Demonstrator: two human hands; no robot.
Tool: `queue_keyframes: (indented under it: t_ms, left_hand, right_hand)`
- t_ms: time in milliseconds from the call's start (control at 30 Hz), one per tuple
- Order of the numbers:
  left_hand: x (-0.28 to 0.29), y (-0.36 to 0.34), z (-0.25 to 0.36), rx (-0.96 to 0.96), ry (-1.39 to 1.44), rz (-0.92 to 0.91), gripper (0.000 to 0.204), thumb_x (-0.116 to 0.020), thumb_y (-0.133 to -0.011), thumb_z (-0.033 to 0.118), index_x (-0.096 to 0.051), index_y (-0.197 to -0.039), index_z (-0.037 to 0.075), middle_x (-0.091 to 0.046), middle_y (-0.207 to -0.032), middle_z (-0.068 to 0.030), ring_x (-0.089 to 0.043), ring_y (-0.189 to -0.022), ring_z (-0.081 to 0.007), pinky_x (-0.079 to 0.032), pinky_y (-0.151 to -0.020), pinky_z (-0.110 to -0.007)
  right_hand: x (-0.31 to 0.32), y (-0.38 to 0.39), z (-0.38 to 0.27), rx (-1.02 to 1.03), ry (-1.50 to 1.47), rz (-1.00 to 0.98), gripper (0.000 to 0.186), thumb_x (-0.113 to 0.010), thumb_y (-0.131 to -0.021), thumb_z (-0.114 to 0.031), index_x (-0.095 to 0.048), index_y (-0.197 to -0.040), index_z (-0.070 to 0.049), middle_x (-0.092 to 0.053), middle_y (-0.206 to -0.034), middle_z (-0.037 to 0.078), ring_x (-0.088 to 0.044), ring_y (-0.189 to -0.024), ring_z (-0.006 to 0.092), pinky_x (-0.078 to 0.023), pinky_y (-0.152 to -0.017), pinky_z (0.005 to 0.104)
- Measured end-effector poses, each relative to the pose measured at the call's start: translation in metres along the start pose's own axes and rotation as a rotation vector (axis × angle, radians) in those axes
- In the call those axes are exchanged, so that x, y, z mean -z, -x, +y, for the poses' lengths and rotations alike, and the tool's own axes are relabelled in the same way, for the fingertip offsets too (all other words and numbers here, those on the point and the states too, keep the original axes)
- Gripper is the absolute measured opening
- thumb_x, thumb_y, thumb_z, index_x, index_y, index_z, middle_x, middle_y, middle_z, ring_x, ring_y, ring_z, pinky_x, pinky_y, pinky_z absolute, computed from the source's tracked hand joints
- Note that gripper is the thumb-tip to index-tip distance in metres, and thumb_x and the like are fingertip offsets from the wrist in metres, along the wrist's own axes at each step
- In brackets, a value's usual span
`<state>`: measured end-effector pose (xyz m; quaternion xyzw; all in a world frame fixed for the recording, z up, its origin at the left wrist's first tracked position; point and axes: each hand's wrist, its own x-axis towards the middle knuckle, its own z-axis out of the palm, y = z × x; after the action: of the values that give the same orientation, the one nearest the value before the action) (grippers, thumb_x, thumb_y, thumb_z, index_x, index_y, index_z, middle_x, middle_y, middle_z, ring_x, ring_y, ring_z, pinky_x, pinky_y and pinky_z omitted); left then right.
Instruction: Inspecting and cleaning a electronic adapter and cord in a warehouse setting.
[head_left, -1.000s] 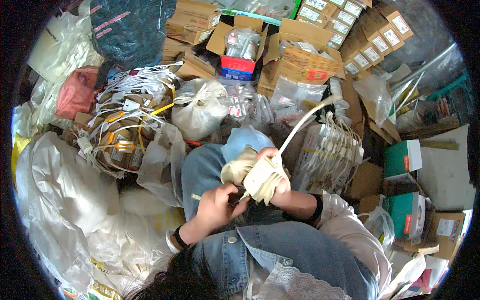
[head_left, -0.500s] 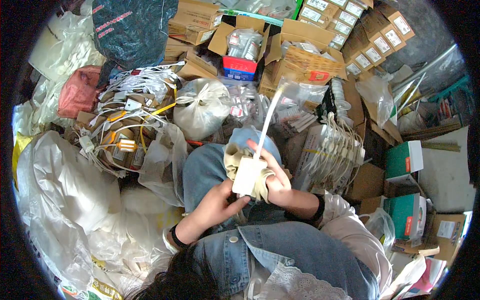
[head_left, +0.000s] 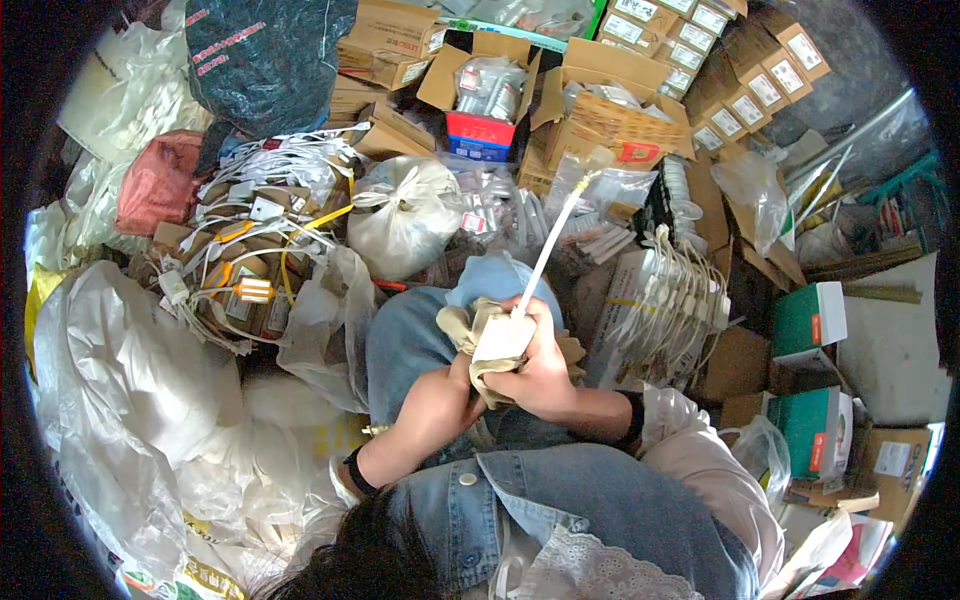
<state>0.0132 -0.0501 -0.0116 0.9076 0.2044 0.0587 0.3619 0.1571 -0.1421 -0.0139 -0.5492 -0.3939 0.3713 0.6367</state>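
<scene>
Over my lap is a small white rectangular box (head_left: 502, 338) with a white cable (head_left: 548, 243) rising stiffly from its upper end; the cable's tip is yellowish. A beige cloth (head_left: 458, 326) is bunched behind and around the box, and a fold of it wraps over the lower end. My right hand (head_left: 543, 368) grips the box from the right, fingers along its edge and thumb on the cloth near the bottom. From the lower left, my left hand (head_left: 440, 398) closes on the cloth; most of its fingers are hidden behind it.
On the left lies a pile of white cabled units (head_left: 255, 250) beside a tied white bag (head_left: 405, 220). To the right, similar cabled units (head_left: 680, 300) stand bundled upright. Open cartons (head_left: 620, 110) line the back; green boxes (head_left: 808, 430) sit right. Plastic sheeting (head_left: 130, 380) covers the left.
The box has moved up slightly and tilted, its cable leaning further right. My right fingers have closed around it, my left thumb has left its lower end, and cloth now wraps that end.
</scene>
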Motion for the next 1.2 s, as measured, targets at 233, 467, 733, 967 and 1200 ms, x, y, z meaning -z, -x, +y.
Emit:
queue_keyframes:
  t_ms: [233, 467, 733, 967, 1200]
  left_hand:
    - [-0.002, -0.001, 0.005, -0.011, -0.059, -0.014, 0.032, -0.065, -0.080, 0.022, -0.047, -0.090, -0.002, -0.058, -0.061, -0.0193, -0.059, -0.056, -0.0395, -0.047, -0.051, -0.047]
    - [0.003, -0.001, -0.005, -0.040, 0.321, 0.073, 0.032, -0.064, -0.083, 0.020, -0.047, -0.100, -0.001, -0.061, -0.074, -0.0223, -0.061, -0.072, -0.0416, -0.048, -0.061, -0.046]
    - [0.006, 0.002, -0.002, 0.060, 0.062, -0.056, 0.032, -0.064, -0.081, 0.020, -0.045, -0.094, -0.003, -0.060, -0.068, -0.0224, -0.060, -0.064, -0.0413, -0.048, -0.055, -0.047]
    - [-0.001, -0.001, 0.000, -0.013, 0.010, -0.047, 0.032, -0.063, -0.083, 0.024, -0.046, -0.090, -0.002, -0.059, -0.064, -0.0216, -0.060, -0.061, -0.0400, -0.047, -0.052, -0.047]
    - [0.018, -0.001, -0.011, -0.027, 0.443, -0.025, 0.028, -0.060, -0.087, 0.017, -0.049, -0.107, 0.000, -0.063, -0.080, -0.0172, -0.064, -0.070, -0.0272, -0.048, -0.061, -0.035]
  right_hand:
    - [0.008, -0.001, 0.011, 0.078, -0.387, -0.036, 0.043, -0.046, -0.084, 0.006, -0.032, -0.123, -0.006, -0.051, -0.111, 0.009, -0.053, -0.100, 0.0172, -0.044, -0.087, 0.0322]
    - [0.007, -0.010, -0.005, -0.076, -0.282, -0.108, 0.064, -0.045, -0.084, 0.010, -0.020, -0.139, -0.008, -0.049, -0.119, 0.010, -0.051, -0.108, 0.0190, -0.042, -0.092, 0.0317]
    - [0.005, -0.009, -0.004, -0.106, -0.176, -0.086, 0.069, -0.062, -0.074, 0.011, -0.029, -0.131, -0.010, -0.053, -0.109, 0.007, -0.053, -0.104, 0.0160, -0.043, -0.090, 0.0302]
    - [0.011, -0.006, 0.015, -0.075, -0.327, -0.061, 0.039, -0.052, -0.082, 0.005, -0.041, -0.118, -0.006, -0.054, -0.106, 0.006, -0.054, -0.102, 0.0155, -0.043, -0.090, 0.0309]
    - [0.014, -0.013, -0.002, -0.131, -0.278, -0.209, 0.061, -0.049, -0.080, 0.010, -0.030, -0.136, -0.007, -0.051, -0.119, 0.008, -0.049, -0.114, 0.0189, -0.038, -0.097, 0.0323]
